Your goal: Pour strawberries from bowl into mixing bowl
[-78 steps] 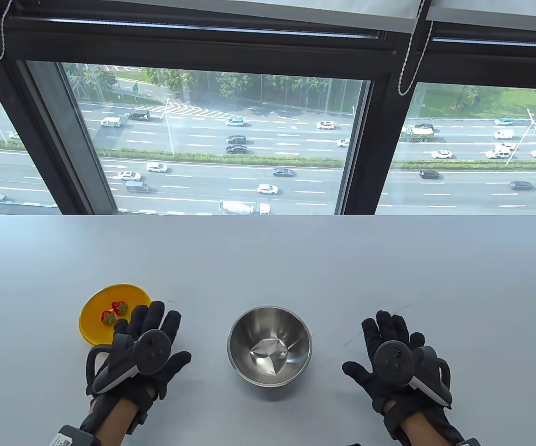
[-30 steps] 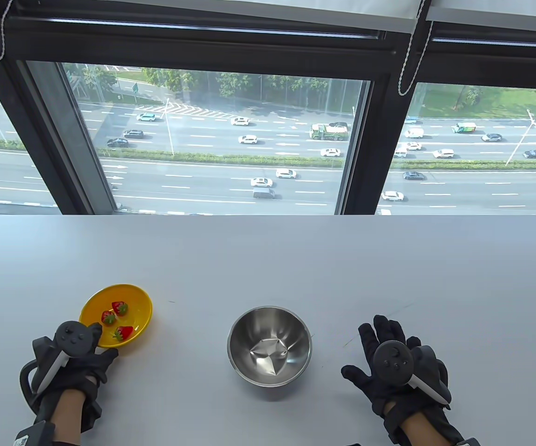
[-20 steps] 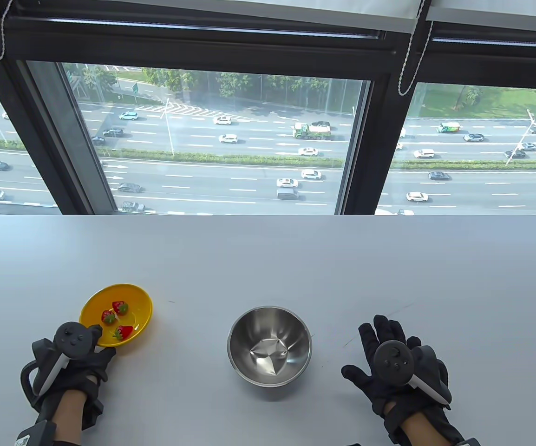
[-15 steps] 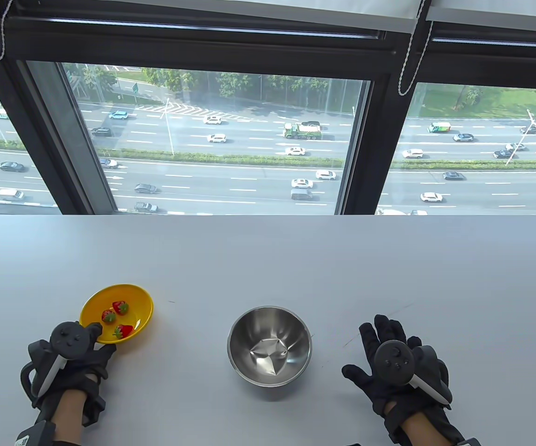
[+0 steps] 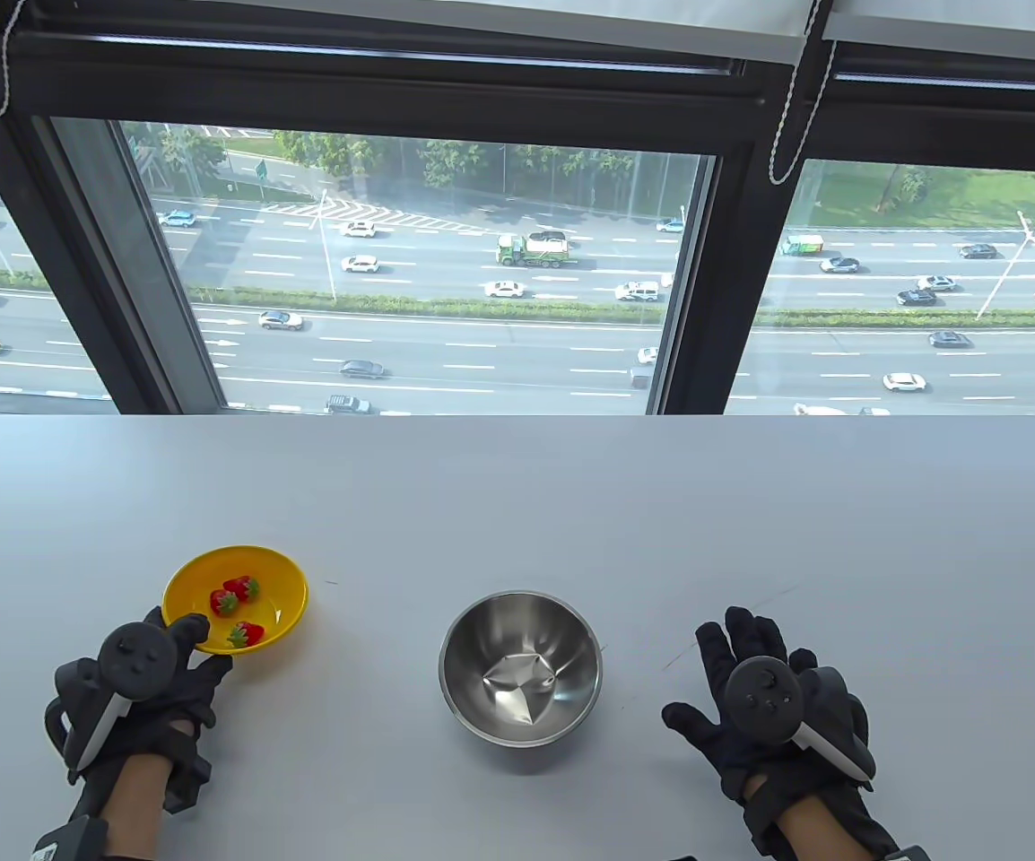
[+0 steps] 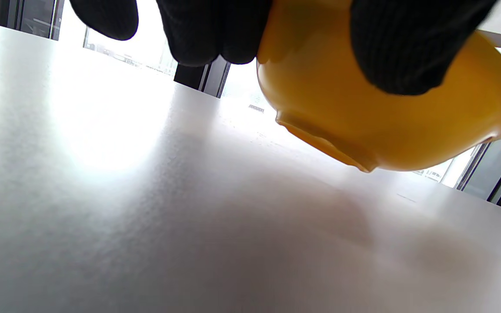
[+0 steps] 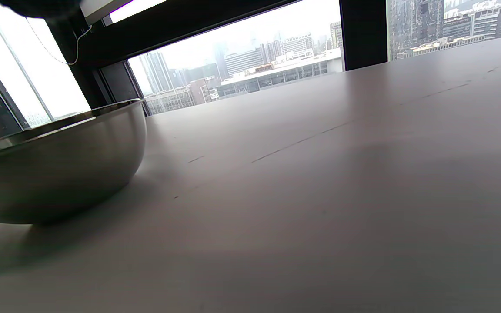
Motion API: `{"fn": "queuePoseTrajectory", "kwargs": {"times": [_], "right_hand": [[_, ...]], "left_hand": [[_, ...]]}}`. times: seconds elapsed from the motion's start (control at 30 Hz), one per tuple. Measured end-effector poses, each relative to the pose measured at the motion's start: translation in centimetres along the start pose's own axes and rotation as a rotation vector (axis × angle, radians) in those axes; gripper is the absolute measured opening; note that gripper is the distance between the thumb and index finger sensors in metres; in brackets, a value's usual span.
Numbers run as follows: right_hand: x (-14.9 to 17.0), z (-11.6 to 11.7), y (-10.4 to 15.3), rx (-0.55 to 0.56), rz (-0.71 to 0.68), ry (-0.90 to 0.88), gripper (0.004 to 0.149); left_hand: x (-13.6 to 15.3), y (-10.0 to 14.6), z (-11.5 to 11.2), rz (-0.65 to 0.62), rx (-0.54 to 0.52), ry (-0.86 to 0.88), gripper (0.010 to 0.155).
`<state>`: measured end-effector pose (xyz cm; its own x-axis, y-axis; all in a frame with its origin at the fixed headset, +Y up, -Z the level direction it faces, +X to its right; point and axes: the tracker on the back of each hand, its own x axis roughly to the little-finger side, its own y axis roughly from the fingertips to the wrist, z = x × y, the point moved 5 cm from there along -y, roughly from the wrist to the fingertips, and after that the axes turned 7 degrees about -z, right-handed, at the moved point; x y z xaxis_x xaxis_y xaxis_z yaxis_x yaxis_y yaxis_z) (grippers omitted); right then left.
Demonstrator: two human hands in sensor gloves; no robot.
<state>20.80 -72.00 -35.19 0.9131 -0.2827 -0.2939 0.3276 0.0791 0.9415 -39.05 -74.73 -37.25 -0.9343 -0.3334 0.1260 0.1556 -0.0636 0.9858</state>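
The pale matte table (image 5: 517,502) carries a polished steel mixing bowl (image 5: 520,667), deep and round, standing to the right of the yellow plastic bowl (image 5: 273,587). The left hand (image 5: 154,695), the nearer one, grips that shallow footed bowl by its near rim, lifted clear of the surface. Three glossy strawberries (image 5: 236,606) lie inside. The right hand (image 5: 764,695) rests flat, fingers spread, holding nothing.
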Motion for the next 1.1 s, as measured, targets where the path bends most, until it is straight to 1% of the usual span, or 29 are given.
{"fn": "queuePoseTrajectory", "kwargs": {"times": [0.2, 0.37, 0.8, 0.93, 1.1], "right_hand": [[0.1, 0.0, 0.0, 0.001, 0.0, -0.001, 0.092], [0.1, -0.1, 0.0, 0.004, 0.002, -0.002, 0.092], [0.1, -0.1, 0.0, 0.005, 0.004, -0.003, 0.092], [0.1, -0.1, 0.0, 0.005, 0.004, -0.003, 0.092], [0.2, -0.2, 0.0, 0.004, 0.004, -0.003, 0.092]], "left_hand": [[-3.0, 0.3, 1.0, -0.119, -0.06, 0.006, 0.063], [-5.7, 0.6, 1.3, -0.204, -0.075, -0.018, 0.063], [-11.6, 1.7, 1.3, -0.388, -0.074, 0.015, 0.062], [-13.7, 2.4, 1.5, -0.452, -0.087, 0.056, 0.062], [-16.2, 3.3, 1.4, -0.527, -0.077, 0.102, 0.062]]}}
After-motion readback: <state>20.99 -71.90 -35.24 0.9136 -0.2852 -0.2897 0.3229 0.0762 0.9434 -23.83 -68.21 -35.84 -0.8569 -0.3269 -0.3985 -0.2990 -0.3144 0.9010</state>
